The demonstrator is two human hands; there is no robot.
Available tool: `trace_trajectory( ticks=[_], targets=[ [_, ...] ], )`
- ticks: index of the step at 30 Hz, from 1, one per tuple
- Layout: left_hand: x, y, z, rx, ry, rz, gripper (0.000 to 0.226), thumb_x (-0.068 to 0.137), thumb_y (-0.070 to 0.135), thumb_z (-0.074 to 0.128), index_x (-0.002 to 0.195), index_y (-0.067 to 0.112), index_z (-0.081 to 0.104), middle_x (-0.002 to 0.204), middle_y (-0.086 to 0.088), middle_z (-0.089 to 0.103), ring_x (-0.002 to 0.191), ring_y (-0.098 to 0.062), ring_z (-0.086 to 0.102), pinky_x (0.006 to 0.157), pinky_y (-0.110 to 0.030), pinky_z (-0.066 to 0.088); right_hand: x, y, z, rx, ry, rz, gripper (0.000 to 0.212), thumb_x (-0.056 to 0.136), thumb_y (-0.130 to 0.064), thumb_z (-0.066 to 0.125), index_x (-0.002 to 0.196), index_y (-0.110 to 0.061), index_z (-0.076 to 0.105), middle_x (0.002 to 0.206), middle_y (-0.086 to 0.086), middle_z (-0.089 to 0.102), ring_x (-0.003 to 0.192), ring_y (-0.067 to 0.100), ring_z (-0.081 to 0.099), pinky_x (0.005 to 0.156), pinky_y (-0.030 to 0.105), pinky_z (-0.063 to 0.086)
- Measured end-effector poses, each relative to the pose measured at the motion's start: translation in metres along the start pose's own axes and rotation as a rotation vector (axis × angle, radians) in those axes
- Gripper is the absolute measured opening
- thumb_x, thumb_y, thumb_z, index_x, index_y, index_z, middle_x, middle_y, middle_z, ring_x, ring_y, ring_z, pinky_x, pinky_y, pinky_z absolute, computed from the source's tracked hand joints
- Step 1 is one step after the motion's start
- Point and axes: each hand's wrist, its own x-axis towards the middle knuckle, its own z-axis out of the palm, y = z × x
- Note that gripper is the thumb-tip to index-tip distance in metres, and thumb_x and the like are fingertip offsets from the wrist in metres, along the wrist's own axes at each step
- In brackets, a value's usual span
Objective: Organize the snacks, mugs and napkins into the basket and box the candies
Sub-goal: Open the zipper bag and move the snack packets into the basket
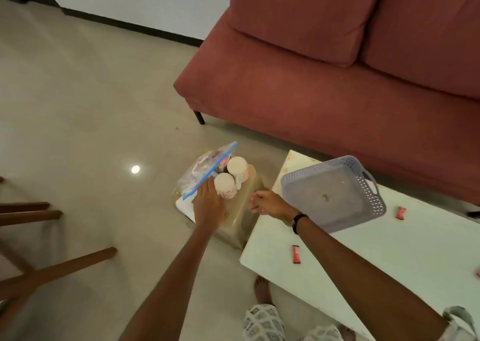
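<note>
Two white mugs with red print, one nearer (225, 185) and one farther (238, 168), stand on a low beige stool (240, 210) beside the table. A clear zip bag with a blue seal (205, 174) holding snacks leans behind them, and a white napkin stack (185, 205) lies under it. My left hand (207, 205) lies flat with straight fingers, touching the bag's edge and the nearer mug. My right hand (267, 204) hovers over the stool's right edge, fingers loosely curled, holding nothing. An empty grey perforated basket (363, 184) sits on the white table (389, 262). Red wrapped candies (296, 254) (400, 213) lie on the table.
A red sofa (324, 81) stands behind the table. Wooden chair legs (52, 270) reach in from the left over the glossy tiled floor. My bare foot (262, 291) and patterned shorts (265, 322) show beside the table's near edge.
</note>
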Motion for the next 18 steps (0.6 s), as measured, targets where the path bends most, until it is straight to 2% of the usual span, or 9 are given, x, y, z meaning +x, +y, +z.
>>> trace_trajectory(
  ticks=[3,6,8,11,12,15,18],
  targets=[
    [0.025,-0.022,-0.001,0.095,0.053,0.019,0.052,0.086,0.002,0.052,0.136,-0.002,0.039,0.137,-0.019,0.049,0.129,-0.034,0.044,0.1,-0.043,0.041,0.022,-0.012,0.016,-0.036,0.009,0.015,0.03,0.097,-0.011,0.042,0.117,0.006,0.056,0.11,0.02,0.064,0.088,0.017,0.059,0.049,0.002,0.041],
    [0.046,-0.028,0.0,0.085,0.007,0.004,0.051,0.086,0.003,0.052,0.135,-0.004,0.039,0.134,-0.02,0.051,0.126,-0.034,0.047,0.101,-0.041,0.039,0.037,-0.02,0.025,-0.063,0.024,0.034,0.029,0.096,-0.008,0.041,0.114,0.006,0.059,0.109,0.02,0.065,0.085,0.016,0.058,0.047,-0.001,0.039],
    [0.061,-0.028,0.0,0.064,0.0,-0.02,0.048,0.09,0.006,0.05,0.135,-0.002,0.038,0.135,-0.018,0.05,0.125,-0.032,0.047,0.1,-0.039,0.04,0.045,-0.025,0.027,-0.09,0.031,0.026,0.029,0.095,-0.009,0.042,0.113,0.005,0.06,0.106,0.015,0.065,0.088,0.015,0.059,0.053,0.001,0.041],
    [0.079,-0.031,0.003,0.131,-0.024,-0.029,0.042,0.091,0.008,0.049,0.132,0.001,0.041,0.131,-0.016,0.055,0.118,-0.029,0.053,0.093,-0.036,0.045,0.057,-0.029,0.029,-0.109,0.043,0.021,0.028,0.095,-0.015,0.044,0.109,0.0,0.063,0.115,0.012,0.066,0.092,0.016,0.062,0.073,0.016,0.045],
    [0.083,-0.032,0.002,0.145,-0.036,-0.031,0.038,0.091,0.008,0.049,0.128,0.001,0.044,0.126,-0.016,0.059,0.114,-0.029,0.056,0.088,-0.035,0.047,0.06,-0.031,0.03,-0.105,0.044,0.023,0.028,0.095,-0.016,0.044,0.11,-0.001,0.063,0.115,0.012,0.067,0.093,0.016,0.062,0.074,0.018,0.045],
    [0.09,-0.03,-0.005,0.241,-0.088,-0.027,0.022,0.093,0.008,0.043,0.111,0.0,0.054,0.109,-0.018,0.066,0.099,-0.031,0.062,0.076,-0.035,0.047,0.066,-0.038,0.032,-0.066,0.042,0.025,0.03,0.095,-0.014,0.044,0.116,-0.001,0.061,0.105,0.009,0.067,0.094,0.015,0.062,0.064,0.011,0.045],
    [0.099,-0.031,-0.017,0.26,-0.062,-0.017,0.022,0.093,0.006,0.041,0.107,-0.002,0.056,0.104,-0.021,0.066,0.097,-0.035,0.062,0.074,-0.037,0.045,0.067,-0.042,0.033,-0.04,0.033,0.014,0.029,0.094,-0.012,0.044,0.116,-0.002,0.061,0.104,0.008,0.067,0.092,0.013,0.062,0.059,0.007,0.043]
  ],
)
